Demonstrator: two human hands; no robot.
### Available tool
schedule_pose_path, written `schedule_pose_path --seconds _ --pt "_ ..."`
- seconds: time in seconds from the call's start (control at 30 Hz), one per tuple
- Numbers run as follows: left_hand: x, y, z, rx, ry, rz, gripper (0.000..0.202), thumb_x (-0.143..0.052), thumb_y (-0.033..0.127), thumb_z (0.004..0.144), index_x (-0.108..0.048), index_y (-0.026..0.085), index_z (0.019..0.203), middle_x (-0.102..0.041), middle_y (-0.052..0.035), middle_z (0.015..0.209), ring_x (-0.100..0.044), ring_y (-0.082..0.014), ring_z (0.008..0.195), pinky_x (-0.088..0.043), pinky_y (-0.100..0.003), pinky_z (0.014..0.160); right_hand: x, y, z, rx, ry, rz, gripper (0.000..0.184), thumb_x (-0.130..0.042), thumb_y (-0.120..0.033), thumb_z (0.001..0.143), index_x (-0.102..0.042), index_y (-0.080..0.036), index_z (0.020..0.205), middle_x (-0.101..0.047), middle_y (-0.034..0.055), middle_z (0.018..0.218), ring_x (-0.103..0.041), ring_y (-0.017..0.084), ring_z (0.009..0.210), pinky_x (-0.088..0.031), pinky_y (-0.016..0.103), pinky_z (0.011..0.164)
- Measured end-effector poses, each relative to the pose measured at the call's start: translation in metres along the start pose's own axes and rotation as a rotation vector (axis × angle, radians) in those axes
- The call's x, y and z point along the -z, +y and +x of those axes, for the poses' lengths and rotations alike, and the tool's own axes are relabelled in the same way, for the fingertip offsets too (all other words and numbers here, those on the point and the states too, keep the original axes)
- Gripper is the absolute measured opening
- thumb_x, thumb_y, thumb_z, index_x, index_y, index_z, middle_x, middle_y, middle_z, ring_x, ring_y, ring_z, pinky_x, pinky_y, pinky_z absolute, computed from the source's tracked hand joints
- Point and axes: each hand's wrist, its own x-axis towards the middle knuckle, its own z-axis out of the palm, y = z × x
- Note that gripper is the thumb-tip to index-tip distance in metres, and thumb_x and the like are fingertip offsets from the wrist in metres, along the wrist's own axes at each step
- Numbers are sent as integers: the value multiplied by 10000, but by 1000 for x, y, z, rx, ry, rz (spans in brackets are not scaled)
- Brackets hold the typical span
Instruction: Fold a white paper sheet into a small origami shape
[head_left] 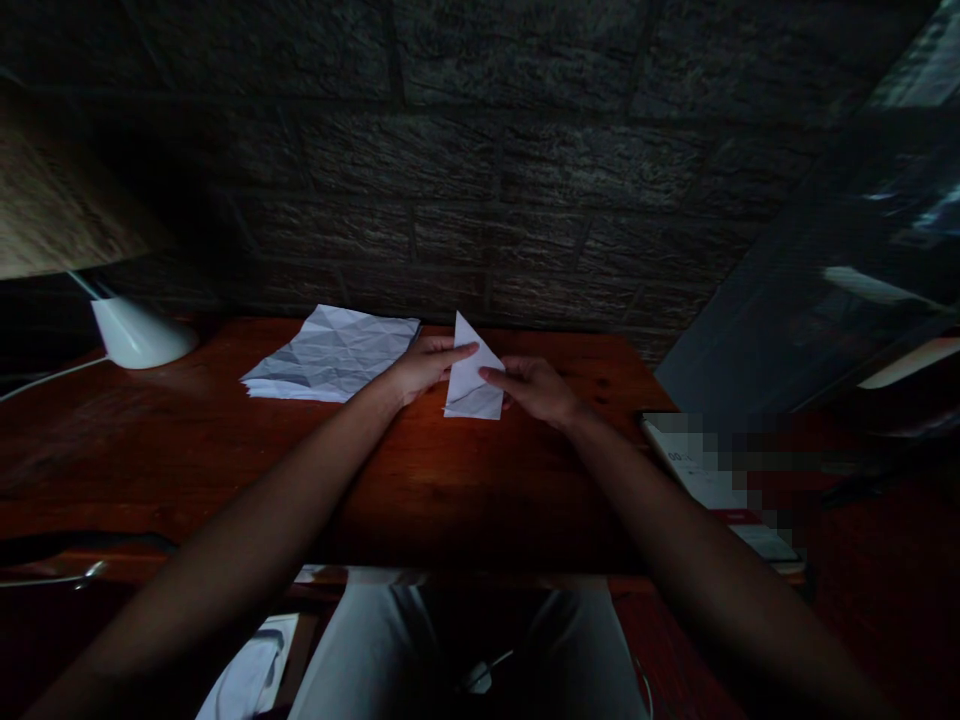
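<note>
Between my two hands is a folded sheet of white paper point(471, 385), pointed at the top and straight along its bottom edge, with a crease running across the lower part. My left hand point(427, 368) grips its left side, thumb on the front face and fingers behind. On the opposite side my right hand point(541, 388) pinches the right edge, thumb also in front. The fingers behind the paper are mostly hidden. Just left of my left hand lies a stack of creased paper sheets point(334, 345) on the wooden table.
A lamp with a white base point(142, 330) and woven shade point(60, 190) stands at the left. The wooden table point(450, 490) meets a dark brick wall point(450, 170) at the back. At the right edge lies a flat white item point(690, 455), partly pixelated.
</note>
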Motion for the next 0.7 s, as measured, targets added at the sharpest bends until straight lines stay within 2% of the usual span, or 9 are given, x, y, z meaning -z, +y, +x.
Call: schedule_pose_path --seconds 0.17,0.27,0.33,0.57,0.7 --pt "-5 4 2 74 139 -134 226 -819 315 836 -720 126 760 -743 -41 675 -664 -133 563 -563 -243 587 -3 -2 -2 20 -81 -8 426 -816 -604 750 -705 -193 763 -705 -9 679 -592 114 575 -493 239 544" --pt "-7 5 3 127 202 -201 206 -668 266 930 -747 109 823 -765 -67 713 -663 -138 549 -550 -238 540 -3 -2 -3 -2 -98 -39 383 -806 -554 781 -710 -184 792 -706 -3 711 -609 121 607 -492 249 566" --pt "-6 5 4 118 230 -200 194 -643 245 942 -769 103 903 -791 -85 774 -681 -147 576 -558 -242 550 -3 -2 -3 -17 -103 -66 357 -794 -529 802 -712 -181 797 -705 1 722 -615 124 621 -494 251 572" --pt "-1 3 5 60 188 -192 217 -668 267 965 -772 115 1079 -808 -88 836 -707 -141 643 -573 -215 584 -1 1 -1 -48 -90 -66 360 -799 -534 818 -711 -186 801 -737 18 752 -646 132 645 -525 249 594" --pt "1 2 7 128 151 -152 342 -671 459 978 -760 132 1024 -800 -101 836 -725 -157 649 -582 -234 590 -2 1 -1 -45 -22 -50 347 -792 -531 836 -714 -193 816 -751 22 775 -659 134 643 -545 251 584"
